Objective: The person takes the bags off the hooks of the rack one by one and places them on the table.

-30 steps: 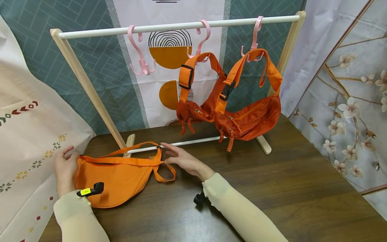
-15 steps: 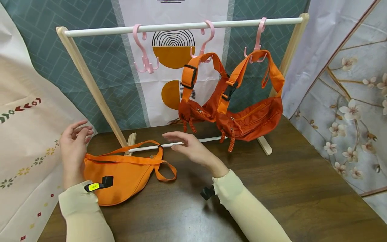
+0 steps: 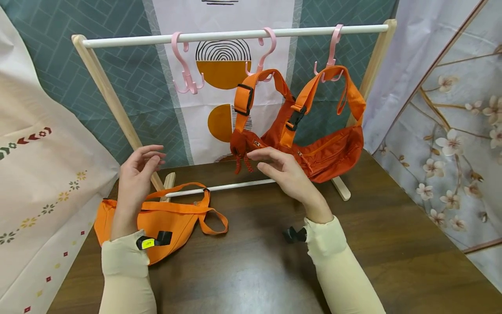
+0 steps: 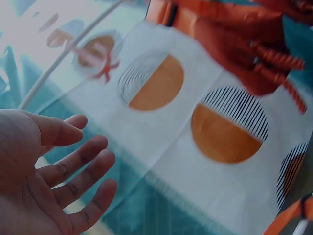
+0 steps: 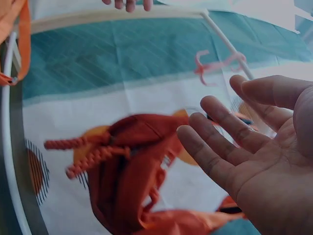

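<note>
As our left hand (image 3: 135, 176) and right hand (image 3: 289, 175) hover empty, fingers loose, the middle bag (image 3: 270, 132) hangs ahead, nearer the right.

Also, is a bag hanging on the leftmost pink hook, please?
No, the leftmost pink hook hangs bare, and the bright orange bag rests on the table.

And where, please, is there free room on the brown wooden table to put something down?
The brown wooden table looks bare between the two cream cloth sleeves, and between the right sleeve and the flowered white curtain. It is crowded at left, where the bright orange fabric bag lies, and two rust-red fabric bags hang over the rear.
</note>
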A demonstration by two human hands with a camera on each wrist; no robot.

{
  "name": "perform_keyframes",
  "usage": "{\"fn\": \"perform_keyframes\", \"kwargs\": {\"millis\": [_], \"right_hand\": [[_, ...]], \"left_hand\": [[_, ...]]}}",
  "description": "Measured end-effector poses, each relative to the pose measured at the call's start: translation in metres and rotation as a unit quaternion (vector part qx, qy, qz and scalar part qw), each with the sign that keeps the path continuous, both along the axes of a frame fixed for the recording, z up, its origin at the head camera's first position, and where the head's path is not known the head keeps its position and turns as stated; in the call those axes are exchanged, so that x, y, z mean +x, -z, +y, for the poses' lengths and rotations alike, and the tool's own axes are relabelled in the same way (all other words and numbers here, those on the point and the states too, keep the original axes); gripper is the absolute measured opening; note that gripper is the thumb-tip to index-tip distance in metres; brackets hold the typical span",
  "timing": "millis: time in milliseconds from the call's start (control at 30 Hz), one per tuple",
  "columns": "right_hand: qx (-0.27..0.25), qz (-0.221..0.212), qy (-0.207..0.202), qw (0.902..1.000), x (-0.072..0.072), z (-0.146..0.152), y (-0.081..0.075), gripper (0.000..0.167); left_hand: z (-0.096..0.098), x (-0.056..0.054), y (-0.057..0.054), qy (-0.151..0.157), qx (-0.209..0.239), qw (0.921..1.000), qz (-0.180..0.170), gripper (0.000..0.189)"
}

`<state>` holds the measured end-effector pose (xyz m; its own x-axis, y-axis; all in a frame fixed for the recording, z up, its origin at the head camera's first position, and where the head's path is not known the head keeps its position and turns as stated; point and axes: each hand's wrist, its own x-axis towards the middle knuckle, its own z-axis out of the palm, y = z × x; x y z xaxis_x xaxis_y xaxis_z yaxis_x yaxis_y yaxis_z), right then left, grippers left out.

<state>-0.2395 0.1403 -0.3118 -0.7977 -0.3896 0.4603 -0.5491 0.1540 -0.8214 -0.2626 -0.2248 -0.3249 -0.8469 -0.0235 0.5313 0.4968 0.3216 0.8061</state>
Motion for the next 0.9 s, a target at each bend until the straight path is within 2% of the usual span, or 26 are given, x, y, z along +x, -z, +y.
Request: {"fn": "perform_keyframes", "kwargs": {"millis": [233, 400, 567, 700, 900], "right_hand": [[-0.028, -0.002, 0.028, 0.9992, 0.002, 0.021, -0.005, 0.030], [-0.048, 0.005, 0.042, 0.9979, 0.005, 0.028, -0.007, 0.032], [-0.063, 0.019, 0.059, 0.9960, 0.006, 0.033, -0.010, 0.037], [-0.097, 0.027, 0.065, 0.9928, 0.008, 0.035, -0.013, 0.040], [-0.086, 0.053, 0.081, 0.9916, 0.005, 0.037, -0.021, 0.043]], "left_hand": [[0.031, 0.003, -0.002, 0.055, -0.018, 0.9983, 0.006, 0.031], [0.043, 0.007, -0.006, 0.081, -0.015, 0.9966, 0.009, 0.030], [0.049, 0.009, -0.008, 0.094, -0.013, 0.9954, 0.014, 0.030], [0.054, 0.007, -0.006, 0.103, -0.017, 0.9945, 0.010, 0.030], [0.061, 0.005, -0.007, 0.103, -0.051, 0.9933, 0.010, 0.031]]}}
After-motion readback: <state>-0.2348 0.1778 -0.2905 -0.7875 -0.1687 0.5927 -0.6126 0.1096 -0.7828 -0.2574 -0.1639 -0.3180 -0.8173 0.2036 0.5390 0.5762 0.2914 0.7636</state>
